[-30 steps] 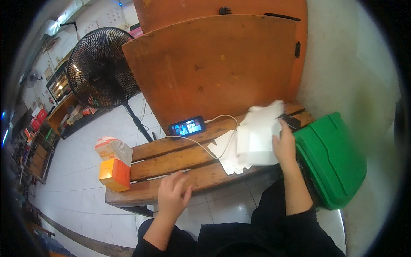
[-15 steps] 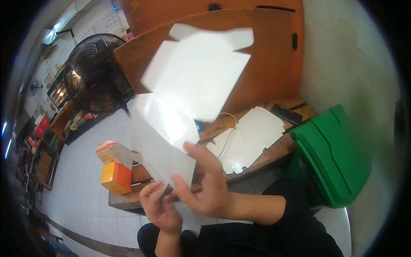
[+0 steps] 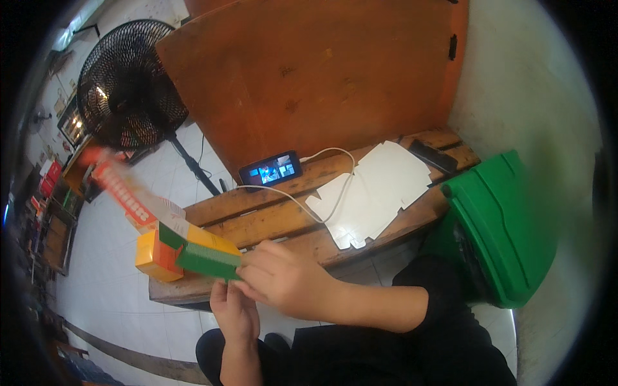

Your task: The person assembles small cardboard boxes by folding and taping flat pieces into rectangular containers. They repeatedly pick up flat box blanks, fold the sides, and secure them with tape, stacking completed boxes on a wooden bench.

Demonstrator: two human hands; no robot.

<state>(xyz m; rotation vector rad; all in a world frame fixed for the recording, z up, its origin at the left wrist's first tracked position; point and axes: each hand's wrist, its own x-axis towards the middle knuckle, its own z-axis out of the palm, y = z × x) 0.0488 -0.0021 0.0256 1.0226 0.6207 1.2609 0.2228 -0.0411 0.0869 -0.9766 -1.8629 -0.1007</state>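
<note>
A printed cardboard carton (image 3: 209,262), partly folded, with green, yellow and orange-and-white faces, is held out over the left end of the bench. My right hand (image 3: 283,280) grips its near edge, fingers closed round the card. Just below, my left hand (image 3: 235,316) pinches the same lower corner, its fingertips partly hidden. The carton's long orange-and-white panel stretches up to the left, its far end blurred. Behind it stands a small yellow-and-orange box (image 3: 154,255), partly covered. A flat white carton blank (image 3: 376,192) lies on the bench to the right.
A phone (image 3: 271,170) leans against the brown wooden board (image 3: 309,83), a white cable (image 3: 283,195) running from it over the slatted bench (image 3: 270,224). A dark flat object (image 3: 432,156) rests near the wall. There is a green bin (image 3: 502,231) at right and a black fan (image 3: 129,87) at left.
The carton has turned from its white inner side to its printed side and swung down to the left. The phone behind it now shows. My right hand has closed on the card.
</note>
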